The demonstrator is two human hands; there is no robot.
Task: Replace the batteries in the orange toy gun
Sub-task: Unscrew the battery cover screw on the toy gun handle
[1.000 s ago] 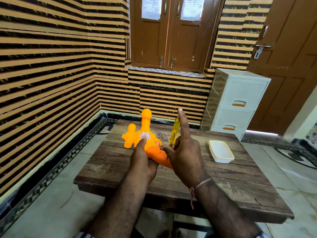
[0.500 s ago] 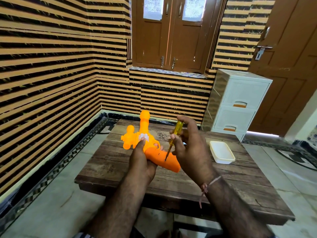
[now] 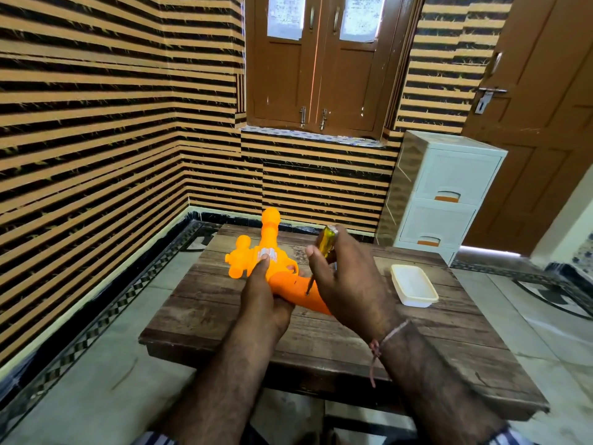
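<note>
While left hand (image 3: 261, 293) grips toy gun (image 3: 272, 261), right hand (image 3: 349, 281) holds screwdriver (image 3: 324, 242).

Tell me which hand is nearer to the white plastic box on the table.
The right hand. It holds the screwdriver at the toy gun, just left of the box. The left hand grips the gun farther left, beyond the right hand.

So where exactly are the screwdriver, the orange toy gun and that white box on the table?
screwdriver (image 3: 324, 240): head view, on its yellow handle above the right hand's fingers.
orange toy gun (image 3: 290, 283): head view, on the grip, near the screwdriver tip.
white plastic container (image 3: 414, 285): head view, on its lid, right side of the table.
</note>
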